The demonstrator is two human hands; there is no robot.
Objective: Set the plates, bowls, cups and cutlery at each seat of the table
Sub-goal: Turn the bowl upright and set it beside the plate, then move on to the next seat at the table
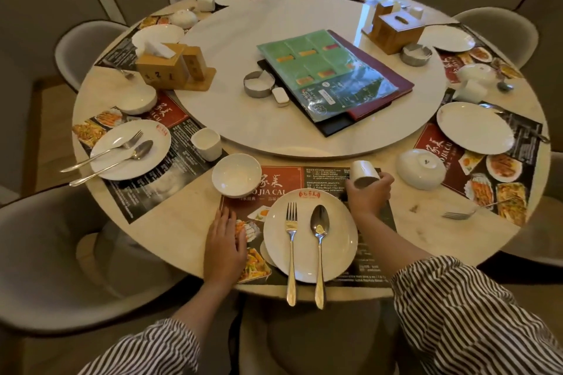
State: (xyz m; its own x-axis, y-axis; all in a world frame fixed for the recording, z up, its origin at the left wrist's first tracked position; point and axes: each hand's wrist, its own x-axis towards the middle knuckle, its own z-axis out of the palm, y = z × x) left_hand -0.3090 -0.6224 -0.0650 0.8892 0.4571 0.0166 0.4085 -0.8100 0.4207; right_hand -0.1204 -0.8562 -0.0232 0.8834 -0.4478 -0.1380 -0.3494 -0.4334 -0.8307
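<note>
One fork (291, 240), one spoon (319, 237) — one cup (364, 173) in right hand (370, 195)

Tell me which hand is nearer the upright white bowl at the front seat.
Left. The left hand rests flat on the placemat just below the upright white bowl. The right hand grips a white cup farther off, on the bowl's right.
</note>
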